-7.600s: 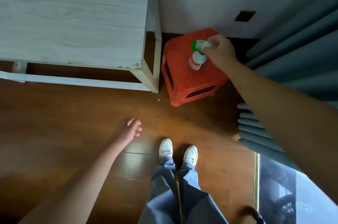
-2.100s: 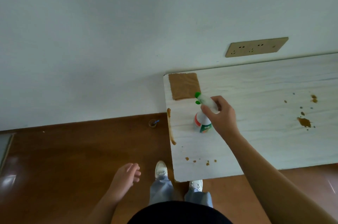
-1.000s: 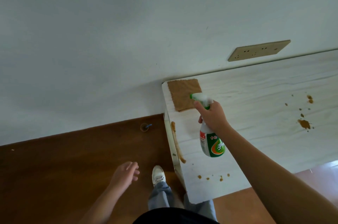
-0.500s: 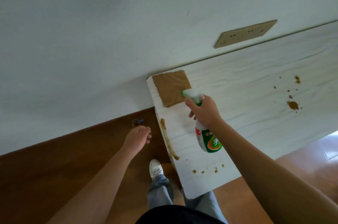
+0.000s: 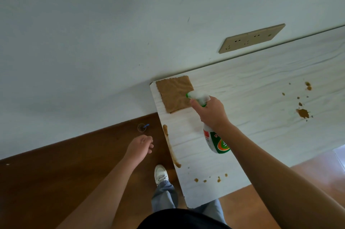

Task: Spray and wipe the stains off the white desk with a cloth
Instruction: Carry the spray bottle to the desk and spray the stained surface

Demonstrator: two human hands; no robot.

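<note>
The white desk [image 5: 261,98] runs along the wall. A brown cloth [image 5: 173,96] lies flat on its far left corner. My right hand [image 5: 211,112] grips a white and green spray bottle [image 5: 214,141] above the desk, nozzle toward the cloth. A long brown streak [image 5: 170,146] runs down the desk's left edge. Small brown spots [image 5: 211,179] dot the near edge, and a larger splatter [image 5: 302,112] sits to the right. My left hand [image 5: 140,146] hovers over the floor left of the desk, fingers loosely curled, holding nothing.
A beige socket panel [image 5: 252,38] is on the wall above the desk. A small cup with a blue item [image 5: 142,127] stands on the brown wooden floor by the wall. My white shoe [image 5: 160,174] is beside the desk's left edge.
Since the earliest frame my right hand carried the bottle from the red stool to the desk and lifted it off the top. My left hand has risen toward the desk's left edge.
</note>
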